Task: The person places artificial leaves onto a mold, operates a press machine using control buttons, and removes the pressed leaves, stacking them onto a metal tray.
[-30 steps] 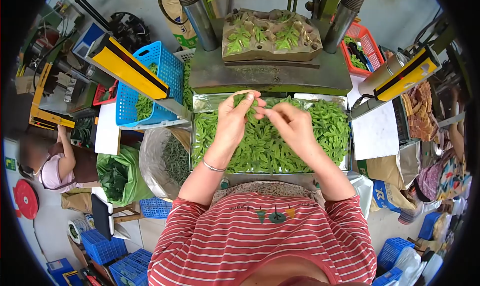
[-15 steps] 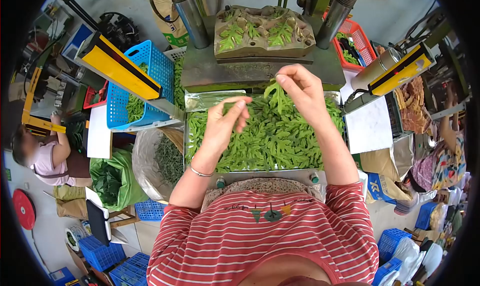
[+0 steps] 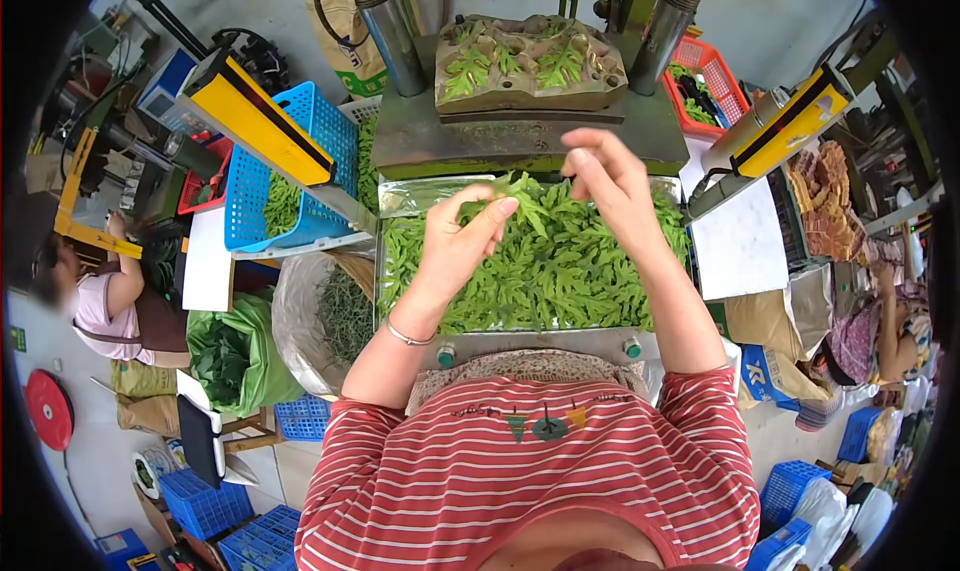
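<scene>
My left hand (image 3: 462,236) pinches a green lobed leaf (image 3: 532,211) between thumb and fingers, over a tray (image 3: 640,337) heaped with similar leaves (image 3: 560,271). To the right, my right hand (image 3: 612,186) is raised over the tray's far side. Its fingers are curled but apart, slightly blurred, and I see nothing between them. Beyond the hands, a metal mould block (image 3: 530,99) rests on the press bed (image 3: 420,149), with several leaf shapes (image 3: 466,72) lying on its top.
Steel columns (image 3: 385,31) and yellow-black bars (image 3: 262,119) flank the press. A blue basket (image 3: 240,201) with leaves stands left, a red basket (image 3: 722,71) back right. A clear bag (image 3: 300,316) of dark stems sits beside the tray. At far left is another person (image 3: 110,296).
The leaf has passed from my right hand to my left, which now grips it. My right hand has let go, with its fingers apart. The view has shifted slightly.
</scene>
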The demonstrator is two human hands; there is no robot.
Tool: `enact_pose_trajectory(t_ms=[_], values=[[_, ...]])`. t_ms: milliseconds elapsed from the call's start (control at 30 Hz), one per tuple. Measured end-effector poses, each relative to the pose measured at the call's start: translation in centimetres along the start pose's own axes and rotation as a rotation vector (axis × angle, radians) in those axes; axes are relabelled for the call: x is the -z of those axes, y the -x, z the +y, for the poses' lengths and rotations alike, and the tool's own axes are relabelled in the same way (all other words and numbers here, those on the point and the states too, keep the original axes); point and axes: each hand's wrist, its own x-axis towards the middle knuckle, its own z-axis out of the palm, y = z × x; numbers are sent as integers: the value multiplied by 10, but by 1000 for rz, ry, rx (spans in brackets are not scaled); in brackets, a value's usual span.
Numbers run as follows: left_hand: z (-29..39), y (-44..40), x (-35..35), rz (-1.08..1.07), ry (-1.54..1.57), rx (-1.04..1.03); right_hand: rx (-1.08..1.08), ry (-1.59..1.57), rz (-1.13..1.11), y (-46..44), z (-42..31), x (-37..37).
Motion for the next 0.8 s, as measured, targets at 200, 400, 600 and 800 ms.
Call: enact_pose_trajectory(t_ms=[200, 400, 600, 800], values=[[-11, -13, -2, -55, -66, 5, -261, -376, -216, 3, 8, 4], [-11, -39, -14, -70, 86, -7, -117, -129, -77, -60, 4, 41], [-22, -68, -7, -239, 107, -36, 42, 309, 83, -156, 53, 92], [-21, -81, -20, -80, 294, 115, 208, 561, 109, -181, 83, 91]])
